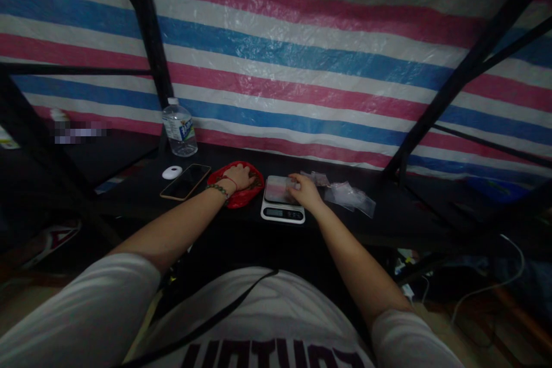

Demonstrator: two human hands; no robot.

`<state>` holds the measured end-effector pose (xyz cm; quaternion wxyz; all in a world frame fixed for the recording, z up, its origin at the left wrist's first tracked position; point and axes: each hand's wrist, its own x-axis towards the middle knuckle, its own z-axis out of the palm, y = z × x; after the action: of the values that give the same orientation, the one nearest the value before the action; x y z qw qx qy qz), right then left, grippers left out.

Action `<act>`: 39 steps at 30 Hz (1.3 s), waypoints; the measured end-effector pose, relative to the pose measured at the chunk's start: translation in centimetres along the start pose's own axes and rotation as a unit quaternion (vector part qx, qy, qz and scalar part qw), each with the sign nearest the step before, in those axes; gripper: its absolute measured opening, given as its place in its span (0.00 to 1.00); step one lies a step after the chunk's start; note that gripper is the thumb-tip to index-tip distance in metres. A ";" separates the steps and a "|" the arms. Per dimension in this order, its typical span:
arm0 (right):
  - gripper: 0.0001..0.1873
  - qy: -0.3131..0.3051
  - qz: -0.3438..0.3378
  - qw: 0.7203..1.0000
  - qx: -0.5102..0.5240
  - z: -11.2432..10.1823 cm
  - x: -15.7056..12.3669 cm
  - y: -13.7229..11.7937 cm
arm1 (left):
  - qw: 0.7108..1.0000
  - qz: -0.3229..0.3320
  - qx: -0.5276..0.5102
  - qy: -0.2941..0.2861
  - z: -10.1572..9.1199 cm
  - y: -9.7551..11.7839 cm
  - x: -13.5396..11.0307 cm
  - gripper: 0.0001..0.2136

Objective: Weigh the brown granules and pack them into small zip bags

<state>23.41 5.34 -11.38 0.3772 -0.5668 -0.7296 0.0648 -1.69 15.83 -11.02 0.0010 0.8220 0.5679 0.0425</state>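
My left hand (238,175), with a beaded bracelet and a red cord at the wrist, reaches into a red plastic bag (238,202). Its fingers look apart and bent over small brownish pieces (257,179), too small to name; the fingertips are partly hidden. Right beside the bag stands a white kitchen scale (283,213) with a display at its front. Over the right side of its weighing plate, my right hand (305,191) has its thumb and fingers curled together. Something pale and see-through shows at those fingertips, but I cannot make it out.
Clear plastic bags (349,196) lie right of the scale. To the left are a phone (186,181), a white rounded object (172,172) and a clear bottle (180,131). Black metal posts (149,29) frame the dark table, with a striped plastic sheet (293,69) behind.
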 end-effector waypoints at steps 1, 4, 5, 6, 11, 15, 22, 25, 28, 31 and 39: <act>0.22 0.006 -0.005 1.000 0.003 0.0 0.0 -0.2 | 1.000 0.000 0.000 0.003 -0.1 0.0 0.0 0.30; 0.23 0.016 -0.013 0.999 0.031 0.0 -0.1 -1.2 | 0.999 0.005 -0.014 0.029 -0.3 -0.1 0.0 0.25; 0.23 0.019 -0.013 0.999 0.045 0.1 -0.1 -1.6 | 0.999 0.007 -0.022 0.040 -0.4 -0.2 0.0 0.24; 0.24 0.021 -0.012 0.998 0.061 0.2 0.0 -2.0 | 0.998 0.008 -0.029 0.051 -0.5 -0.3 0.0 0.22; 0.25 0.012 0.020 0.992 0.127 1.9 1.0 -4.2 | 0.993 -0.009 -0.073 0.091 -1.2 -1.3 0.2 0.19; 0.21 -0.019 -0.004 0.992 0.125 3.8 2.5 -6.3 | 0.952 -0.051 -0.258 0.156 -1.5 -2.0 0.5 0.14; 0.22 -0.065 -0.043 0.992 0.098 5.8 4.5 -9.5 | 0.850 -0.124 -0.458 0.230 -1.3 -2.9 0.4 0.14; 0.22 -0.066 -0.031 0.993 0.089 6.5 4.9 -9.9 | 0.888 -0.051 -0.393 0.234 -1.4 -3.3 -0.1 0.11; 0.19 -0.067 0.008 0.996 0.057 6.9 5.0 -9.8 | 0.934 0.048 -0.287 0.206 -1.5 -3.5 -0.7 0.11; 0.16 -0.067 0.039 0.996 0.040 6.9 5.0 -9.5 | 0.955 0.080 -0.218 0.187 -1.6 -3.5 -1.1 0.11; 0.16 -0.048 0.069 0.995 0.049 6.8 5.2 -9.6 | 0.960 0.106 -0.183 0.185 -2.0 -3.1 -2.0 0.10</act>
<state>11.34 8.81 -8.71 0.3641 -0.5927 -0.7019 0.1534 -5.42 14.96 -9.34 0.0421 0.8408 0.4504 0.2973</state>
